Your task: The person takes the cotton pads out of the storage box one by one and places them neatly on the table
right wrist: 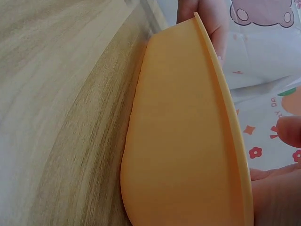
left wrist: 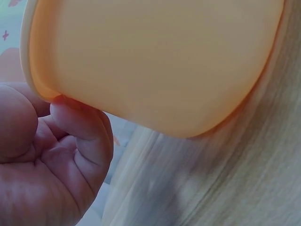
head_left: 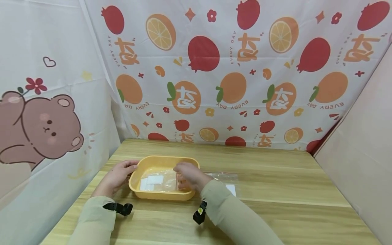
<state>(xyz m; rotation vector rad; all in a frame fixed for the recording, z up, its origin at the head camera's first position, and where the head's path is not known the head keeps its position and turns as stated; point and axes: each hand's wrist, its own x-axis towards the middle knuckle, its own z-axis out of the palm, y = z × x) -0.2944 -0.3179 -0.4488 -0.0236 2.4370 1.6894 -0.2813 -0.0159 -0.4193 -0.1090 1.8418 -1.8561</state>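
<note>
A yellow plastic basin (head_left: 165, 196) stands on the wooden table, its long side facing me. My left hand (head_left: 117, 175) grips its left end; in the left wrist view the thumb and a bent finger (left wrist: 82, 125) meet at the rim. Inside the basin lies a clear zip bag (head_left: 168, 183) with white labels and a red line near its right edge. My right hand (head_left: 191, 175) reaches over the right end into the basin, above that red line. The right wrist view shows its thumb (right wrist: 290, 131) apart from the other fingers, whose tips the basin wall hides.
Another clear zip bag (head_left: 225, 177) with a white label lies flat on the table (head_left: 275, 183) right of the basin, partly under my right forearm. A fruit-patterned cloth (head_left: 208, 85) hangs behind, and a bear-print cloth (head_left: 55, 129) hangs at the left.
</note>
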